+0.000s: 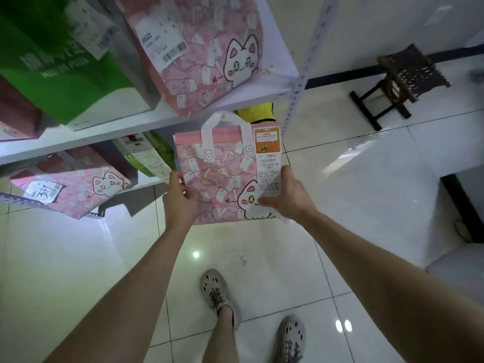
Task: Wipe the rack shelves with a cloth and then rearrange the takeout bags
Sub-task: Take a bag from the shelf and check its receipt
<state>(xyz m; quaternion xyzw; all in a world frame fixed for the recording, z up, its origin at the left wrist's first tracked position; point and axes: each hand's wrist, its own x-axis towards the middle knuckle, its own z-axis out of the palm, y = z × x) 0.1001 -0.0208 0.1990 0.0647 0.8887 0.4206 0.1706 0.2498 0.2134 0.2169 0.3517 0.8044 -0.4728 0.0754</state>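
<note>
A pink cat-print takeout bag (pixel 222 176) is held upright in front of the rack, off the floor, by both hands. The left hand (pixel 180 199) is closed on the bag's left edge, thumb on the printed face and the other fingers hidden behind it. The right hand (pixel 285 197) is closed on the lower right corner, and the bottom of the long receipt (pixel 269 163) stuck to the bag's right side is pressed flat under its thumb. A grip at each side is judged to keep the soft bag square and its label readable while a place for it is chosen.

The bag's white handles (pixel 225 124) reach up to the front edge of the upper shelf (pixel 157 119), where another pink cat bag (pixel 199 53) and a green pizza bag (pixel 52 56) stand. On the lower shelf (pixel 146 183), to the left, a third pink cat bag (pixel 78 189) and a green-and-white bag (pixel 149 153) are stored. Something yellow (pixel 258 112) is partly seen behind the held bag. No cloth is in view, so the rearranging stage is judged to be in hand. A small dark stool (pixel 403 79) stands well apart on the tiled floor (pixel 353 179).
</note>
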